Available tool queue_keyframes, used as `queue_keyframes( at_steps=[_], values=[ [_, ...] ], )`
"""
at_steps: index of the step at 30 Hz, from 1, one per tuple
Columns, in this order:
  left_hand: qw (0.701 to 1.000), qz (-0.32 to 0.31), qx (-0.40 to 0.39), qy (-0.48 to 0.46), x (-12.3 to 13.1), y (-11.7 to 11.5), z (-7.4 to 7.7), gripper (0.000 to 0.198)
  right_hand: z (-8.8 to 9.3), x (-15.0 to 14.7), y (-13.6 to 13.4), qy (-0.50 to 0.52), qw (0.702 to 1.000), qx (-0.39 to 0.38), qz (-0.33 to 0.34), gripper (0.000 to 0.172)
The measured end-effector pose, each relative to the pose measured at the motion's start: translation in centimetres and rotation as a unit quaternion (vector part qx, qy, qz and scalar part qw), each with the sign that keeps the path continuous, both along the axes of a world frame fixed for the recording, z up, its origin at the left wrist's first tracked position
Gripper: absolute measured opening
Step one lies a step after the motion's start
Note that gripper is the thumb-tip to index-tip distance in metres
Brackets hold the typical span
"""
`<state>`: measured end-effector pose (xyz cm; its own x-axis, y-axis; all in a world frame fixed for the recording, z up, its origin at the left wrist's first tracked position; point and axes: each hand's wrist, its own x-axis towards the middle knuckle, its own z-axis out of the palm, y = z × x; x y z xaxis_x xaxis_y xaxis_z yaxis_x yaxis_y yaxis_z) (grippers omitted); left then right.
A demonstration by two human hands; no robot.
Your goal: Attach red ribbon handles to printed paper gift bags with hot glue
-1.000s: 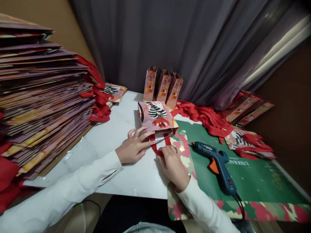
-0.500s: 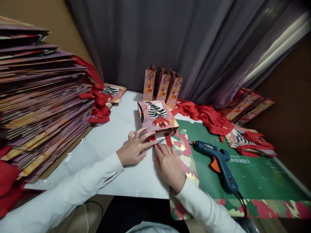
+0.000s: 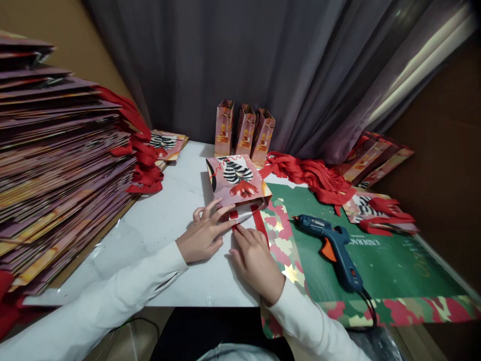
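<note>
A pink paper bag (image 3: 237,183) with a striped figure and red flower lies on the white tabletop, its open mouth facing me. My left hand (image 3: 205,233) is open, fingers spread, with its fingertips on the near edge of the bag's mouth. My right hand (image 3: 258,260) lies just right of it, palm down. Its fingers are stretched forward and rest on a red ribbon end at the bag's mouth; the thumb stands apart on the table. Another stretch of red ribbon (image 3: 260,220) runs out of the mouth beyond my right fingers.
A tall stack of flat paper bags (image 3: 63,175) fills the left side. Three upright bags (image 3: 245,131) stand at the back. Red ribbons (image 3: 311,175) lie in a heap behind a green mat (image 3: 379,271). A blue glue gun (image 3: 336,245) rests on the mat, its cord hanging off the front edge.
The view has shifted slightly. My right thumb has come out from beside the fingers and now rests apart on the table. My left hand keeps its place on the bag.
</note>
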<state>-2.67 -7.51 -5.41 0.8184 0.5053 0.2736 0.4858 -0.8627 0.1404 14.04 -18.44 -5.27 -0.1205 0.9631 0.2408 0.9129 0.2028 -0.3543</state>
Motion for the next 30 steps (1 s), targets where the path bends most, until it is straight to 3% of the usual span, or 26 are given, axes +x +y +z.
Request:
queue_keyframes(
  at_steps=[6,8,10,12,15,18,22,26,28,30],
  values=[
    [1.000,0.002,0.002,0.007,-0.1,0.0,-0.2,0.063,1.2,4.4,-3.1,0.081,0.994,0.031,-0.067,0.031],
    [1.000,0.000,0.002,0.004,-0.1,0.0,-0.3,0.062,1.2,7.0,-5.0,0.073,0.975,0.081,-0.192,0.032],
    [1.000,-0.005,0.006,0.001,-0.2,0.1,-0.5,0.060,0.6,10.3,-6.9,-0.010,0.920,0.117,-0.375,0.049],
    [1.000,-0.014,0.009,0.000,-0.3,0.2,-0.7,0.059,-0.3,13.8,-8.5,-0.085,0.871,0.064,-0.480,0.071],
    [1.000,-0.024,0.008,-0.005,-0.4,0.4,-1.0,0.058,-1.4,18.1,-9.5,-0.052,0.894,-0.015,-0.445,0.076],
    [1.000,-0.027,0.005,-0.011,-0.5,0.5,-1.2,0.058,-0.8,20.3,-9.3,0.063,0.896,-0.062,-0.435,0.064],
    [1.000,-0.027,0.003,-0.012,-0.4,0.4,-1.1,0.061,1.8,20.5,-9.3,0.281,0.825,-0.171,-0.459,0.053],
    [0.999,-0.021,-0.004,-0.027,-0.3,0.2,-1.0,0.063,2.8,18.8,-10.5,0.437,0.715,-0.177,-0.516,0.072],
    [0.999,-0.020,-0.006,-0.034,-0.3,0.1,-1.0,0.065,2.6,17.9,-11.0,0.521,0.684,-0.162,-0.484,0.074],
    [0.999,-0.024,-0.005,-0.035,-0.3,0.1,-1.0,0.066,2.4,17.3,-11.2,0.605,0.681,-0.164,-0.379,0.062]
  ],
)
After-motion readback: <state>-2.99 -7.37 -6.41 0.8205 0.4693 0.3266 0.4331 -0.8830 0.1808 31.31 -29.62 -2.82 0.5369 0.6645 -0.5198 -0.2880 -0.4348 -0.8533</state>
